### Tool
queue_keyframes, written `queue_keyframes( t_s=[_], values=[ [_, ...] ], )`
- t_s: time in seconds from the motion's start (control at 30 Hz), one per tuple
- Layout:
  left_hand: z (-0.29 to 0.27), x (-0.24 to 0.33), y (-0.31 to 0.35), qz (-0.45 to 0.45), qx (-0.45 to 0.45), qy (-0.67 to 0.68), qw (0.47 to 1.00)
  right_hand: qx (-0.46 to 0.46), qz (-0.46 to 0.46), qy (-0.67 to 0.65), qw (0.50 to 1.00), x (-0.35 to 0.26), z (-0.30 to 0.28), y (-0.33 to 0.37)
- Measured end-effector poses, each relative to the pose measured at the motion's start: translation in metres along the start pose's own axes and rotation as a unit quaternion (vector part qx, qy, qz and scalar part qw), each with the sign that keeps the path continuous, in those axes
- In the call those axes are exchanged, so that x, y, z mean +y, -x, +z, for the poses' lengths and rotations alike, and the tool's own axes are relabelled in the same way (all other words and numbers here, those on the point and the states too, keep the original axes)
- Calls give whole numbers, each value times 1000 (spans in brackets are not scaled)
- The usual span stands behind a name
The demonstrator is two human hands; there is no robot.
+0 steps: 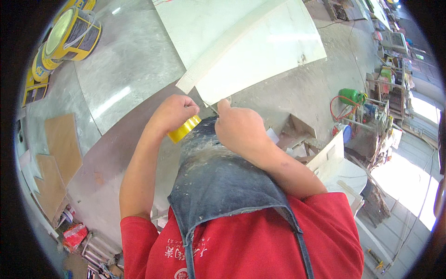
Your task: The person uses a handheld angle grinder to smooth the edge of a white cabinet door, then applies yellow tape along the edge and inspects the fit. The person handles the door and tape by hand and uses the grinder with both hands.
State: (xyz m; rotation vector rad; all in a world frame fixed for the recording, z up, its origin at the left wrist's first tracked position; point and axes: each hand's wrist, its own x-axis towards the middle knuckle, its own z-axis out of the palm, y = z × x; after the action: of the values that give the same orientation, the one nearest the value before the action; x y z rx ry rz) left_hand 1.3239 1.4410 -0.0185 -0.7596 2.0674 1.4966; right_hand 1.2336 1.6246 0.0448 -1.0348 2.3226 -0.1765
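Note:
My left hand [175,112] is closed around a roll of yellow tape [185,130], whose glossy side shows below the fingers. Close by on the right, my right hand [240,129] is curled in a fist with the thumb up. From it a thin, dark metal tool [212,109] sticks out toward the left hand; its exact kind is hard to make out. Just beyond both hands lies a pale, glossy slab [260,60]. A whitish mesh-like strip [209,60] runs along it, its near end close to my left hand.
Yellow-and-black buckets [83,37] stand at the far left on a grey sheet [125,60]. Brown board pieces [64,146] lie at left. To the right are a wooden box of offcuts [299,135], a green gas cylinder [351,96] with an orange hose, and cluttered shelves [385,88].

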Motion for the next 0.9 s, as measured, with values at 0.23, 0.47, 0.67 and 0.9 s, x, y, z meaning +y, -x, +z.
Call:
queue_keyframes(
  t_s=[0.23,0.47,0.67,0.9],
  values=[
    [0,-3,-4,-6,-2,7,1000,15,26,-20,999,-5,8,6],
    [-1,-1,-4,-3,-3,-4,1000,22,48,-19,998,-10,6,14],
    [0,-7,-9,12,-2,0,1000,16,63,-41,997,-12,17,5],
    [0,-26,-7,45,12,-37,998,-42,74,-60,995,5,-3,59]
  ],
)
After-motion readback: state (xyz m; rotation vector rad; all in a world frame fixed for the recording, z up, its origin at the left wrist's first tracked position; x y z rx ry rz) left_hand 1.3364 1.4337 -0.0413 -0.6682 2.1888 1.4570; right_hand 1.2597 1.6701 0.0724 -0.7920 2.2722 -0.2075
